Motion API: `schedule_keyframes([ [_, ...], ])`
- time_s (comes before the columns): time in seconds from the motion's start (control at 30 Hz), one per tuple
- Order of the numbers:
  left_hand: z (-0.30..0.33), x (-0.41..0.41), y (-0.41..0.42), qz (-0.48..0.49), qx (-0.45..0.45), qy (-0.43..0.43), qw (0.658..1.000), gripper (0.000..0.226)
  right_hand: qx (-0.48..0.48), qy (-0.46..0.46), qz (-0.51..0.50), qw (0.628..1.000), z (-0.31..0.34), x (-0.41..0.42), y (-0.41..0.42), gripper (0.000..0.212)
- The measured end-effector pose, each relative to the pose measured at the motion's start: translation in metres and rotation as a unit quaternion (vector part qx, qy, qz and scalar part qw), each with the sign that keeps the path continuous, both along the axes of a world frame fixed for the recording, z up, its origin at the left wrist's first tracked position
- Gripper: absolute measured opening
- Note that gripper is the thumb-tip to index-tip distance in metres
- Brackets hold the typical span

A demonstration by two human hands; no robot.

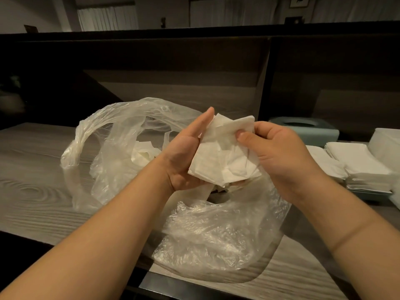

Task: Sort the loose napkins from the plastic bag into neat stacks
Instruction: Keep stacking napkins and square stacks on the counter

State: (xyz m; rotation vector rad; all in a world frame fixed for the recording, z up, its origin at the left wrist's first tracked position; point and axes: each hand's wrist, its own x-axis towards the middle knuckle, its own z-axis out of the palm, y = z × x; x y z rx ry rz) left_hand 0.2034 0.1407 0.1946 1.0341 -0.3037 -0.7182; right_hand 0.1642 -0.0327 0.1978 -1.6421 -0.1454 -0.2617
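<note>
Here, both hands hold a bundle of loose napkins (225,152) above the plastic bag (134,152) on the counter (32,176). The left hand (184,154) cradles it from nine o'clock, fingers straight; the right hand (275,146) pinches it at three o'clock, thumb pressed on top. More napkins lie inside the bag. Neat stacks (359,165) sit at three o'clock, near a tissue box (311,128).

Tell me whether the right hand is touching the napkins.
Touching. The head view shows the right hand's thumb pressed on top of the napkins, its fingers curled behind them.
</note>
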Motion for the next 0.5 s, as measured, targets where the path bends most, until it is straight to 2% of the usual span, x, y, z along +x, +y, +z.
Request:
schedule_keyframes([
  [0.13, -0.0016, -0.0013, 0.0001, -0.029, 0.004, -0.035, 0.999, 0.066, -0.020, -0.012, -0.025, 0.999, -0.0015, 0.0003, 0.0014, 0.012],
  [0.27, -0.0023, -0.0022, 0.0005, -0.018, 0.000, -0.045, 0.999, 0.046, -0.049, -0.049, -0.068, 0.995, -0.0008, 0.0003, 0.0003, 0.022],
  [0.37, -0.0020, -0.0039, -0.0005, 0.017, -0.002, -0.053, 0.998, 0.052, -0.037, -0.066, -0.096, 0.992, 0.0005, 0.0000, -0.0012, 0.012],
  [0.43, -0.0025, -0.0029, -0.0008, 0.043, -0.012, -0.056, 0.997, 0.059, -0.009, -0.052, -0.097, 0.994, 0.0038, -0.0010, -0.0020, 0.008],
  [0.5, -0.0023, -0.0021, -0.0009, 0.063, -0.013, -0.062, 0.996, 0.061, 0.100, 0.003, -0.043, 0.994, 0.0084, -0.0029, -0.0022, 0.014],
])
